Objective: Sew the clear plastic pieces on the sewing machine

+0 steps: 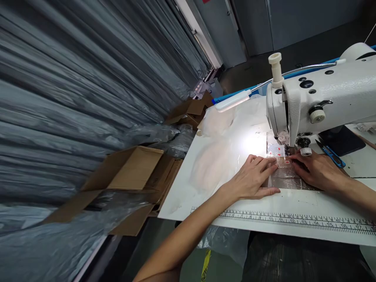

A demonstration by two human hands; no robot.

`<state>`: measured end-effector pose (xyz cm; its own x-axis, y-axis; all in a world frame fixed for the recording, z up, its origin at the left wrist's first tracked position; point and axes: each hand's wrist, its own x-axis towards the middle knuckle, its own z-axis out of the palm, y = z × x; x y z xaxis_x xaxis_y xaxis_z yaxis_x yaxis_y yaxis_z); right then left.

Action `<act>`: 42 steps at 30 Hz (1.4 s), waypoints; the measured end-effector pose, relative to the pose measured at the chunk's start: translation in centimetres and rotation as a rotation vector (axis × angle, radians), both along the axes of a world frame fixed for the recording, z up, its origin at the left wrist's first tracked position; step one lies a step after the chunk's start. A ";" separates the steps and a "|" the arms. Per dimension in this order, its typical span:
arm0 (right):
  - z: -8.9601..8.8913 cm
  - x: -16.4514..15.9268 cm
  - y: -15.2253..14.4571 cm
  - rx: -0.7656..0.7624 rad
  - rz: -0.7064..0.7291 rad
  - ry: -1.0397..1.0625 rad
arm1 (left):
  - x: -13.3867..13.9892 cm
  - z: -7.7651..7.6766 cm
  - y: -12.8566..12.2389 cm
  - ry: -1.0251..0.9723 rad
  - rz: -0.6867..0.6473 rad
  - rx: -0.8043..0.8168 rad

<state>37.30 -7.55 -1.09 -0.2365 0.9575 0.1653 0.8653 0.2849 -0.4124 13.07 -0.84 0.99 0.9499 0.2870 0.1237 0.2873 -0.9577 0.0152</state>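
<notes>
Clear sheet [284, 182] is being held flat on the tabletop [180, 199], right of frame centre, far end being tucked in at the presser foot [289, 150] of the sewing machine [331, 90]. Red marks [279, 149] are being shown up there; on the sheet or on a separate piece, can't be told.

Left hand [255, 178]: fingers are being spread flat over the sheet's left edge, nothing being gripped. Right hand [319, 170]: fingers are being bent in against the right side, close to the foot; pinch or plain press can't be told.

Step in hand, my read: sheet is being lined up or guided for stitching. Next move likely calls for even pressure from both sides, the edge being kept straight, fingertips being kept clear of the foot.
</notes>
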 end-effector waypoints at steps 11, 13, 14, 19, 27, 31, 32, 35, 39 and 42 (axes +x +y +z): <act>0.4 0.3 0.8 -0.082 -0.109 0.306 | 3.5 -0.6 3.7 -0.152 -0.179 -0.355; 0.5 0.4 0.8 -0.100 -0.111 0.338 | 3.8 -1.2 4.2 -0.167 -0.181 -0.402; 0.6 0.3 0.8 -0.110 -0.109 0.350 | 3.8 -1.4 4.3 -0.184 -0.178 -0.414; 0.5 0.4 0.7 -0.136 -0.099 0.369 | 3.6 -1.8 4.2 -0.207 -0.096 -0.380; 1.3 0.0 0.3 -0.182 -0.034 0.292 | 3.1 -0.7 3.4 -0.219 -0.050 -0.427; 1.6 -0.7 -0.2 -0.133 0.024 0.291 | 3.2 -0.6 3.2 -0.262 -0.105 -0.389; 1.6 -0.8 -0.3 -0.123 0.028 0.301 | 3.2 -0.7 3.1 -0.276 -0.108 -0.377; 1.7 -1.1 -0.4 -0.152 0.048 0.361 | 3.2 -0.9 3.0 -0.309 -0.097 -0.375; 2.0 -1.2 -0.5 -0.205 0.058 0.430 | 2.9 -1.0 3.0 -0.312 -0.076 -0.388; 2.2 -1.5 -0.5 -0.222 0.017 0.449 | 3.0 -0.8 3.0 -0.328 -0.081 -0.383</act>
